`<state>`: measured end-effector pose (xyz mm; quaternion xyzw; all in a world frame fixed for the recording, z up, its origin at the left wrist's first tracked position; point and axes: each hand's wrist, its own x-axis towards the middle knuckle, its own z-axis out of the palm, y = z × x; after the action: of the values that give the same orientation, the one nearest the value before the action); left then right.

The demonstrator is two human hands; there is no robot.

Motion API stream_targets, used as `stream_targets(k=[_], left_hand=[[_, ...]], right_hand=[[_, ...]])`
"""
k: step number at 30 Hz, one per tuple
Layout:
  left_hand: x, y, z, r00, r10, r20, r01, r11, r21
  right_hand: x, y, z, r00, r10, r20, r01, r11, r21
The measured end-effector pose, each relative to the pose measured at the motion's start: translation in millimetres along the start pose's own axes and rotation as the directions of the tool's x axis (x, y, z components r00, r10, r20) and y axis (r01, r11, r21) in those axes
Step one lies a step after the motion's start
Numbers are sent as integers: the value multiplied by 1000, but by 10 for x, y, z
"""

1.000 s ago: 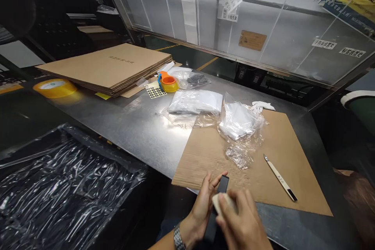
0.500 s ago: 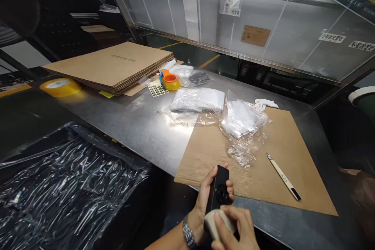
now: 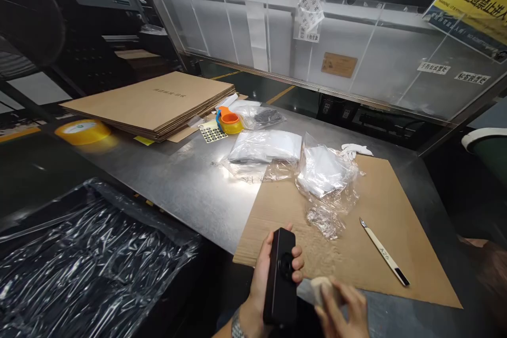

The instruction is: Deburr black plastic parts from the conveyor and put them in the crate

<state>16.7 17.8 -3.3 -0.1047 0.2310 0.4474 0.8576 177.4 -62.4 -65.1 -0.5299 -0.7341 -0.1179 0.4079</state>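
Observation:
My left hand [image 3: 258, 281] is wrapped round a black oblong device [image 3: 280, 298] with a dark round part on its face. It is held at the table's near edge, tilted up. Just to the right, my right hand [image 3: 345, 307] pinches a pale beige pad [image 3: 320, 286], smeared by motion, so I cannot tell its exact kind. Pad and device are apart. Beyond the hands lies a flat cardboard sheet [image 3: 380, 195], with a pale-handled craft knife [image 3: 383, 253] on its right part.
Clear plastic bags with white contents [image 3: 265, 147] lie mid-table. A tape dispenser [image 3: 229, 120], a sticker sheet [image 3: 213, 132] and a cardboard stack [image 3: 154, 97] are at the back left. A black-lined bin [image 3: 95, 259] stands left. A clear panel [image 3: 222, 26] rises behind.
My right hand has moved the pad off the device's lower end to the right. More of the device's face shows. The view has tilted up slightly.

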Motion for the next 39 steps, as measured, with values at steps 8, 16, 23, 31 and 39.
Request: stream_targets(k=[8, 16, 23, 31, 39], left_hand=[[-130, -94, -271, 909, 286, 303, -409, 469, 783], [-252, -69, -172, 913, 26, 408, -390, 355, 849], [-334, -64, -147, 917, -36, 396, -368, 304, 879], [-357, -59, -58, 909, -80, 410, -339, 431, 836], [-303, -64, -128, 945, -120, 306, -209, 499, 841]], right_hand=[[360, 843, 94, 944, 222, 244, -167, 959, -228], [679, 71, -258, 873, 180, 452, -416, 759, 501], [845, -47, -356, 794, 110, 598, -526, 616, 586], [788, -22, -352, 712, 143, 688, -648, 512, 564], [687, -35, -285, 698, 185, 692, -670, 508, 541]])
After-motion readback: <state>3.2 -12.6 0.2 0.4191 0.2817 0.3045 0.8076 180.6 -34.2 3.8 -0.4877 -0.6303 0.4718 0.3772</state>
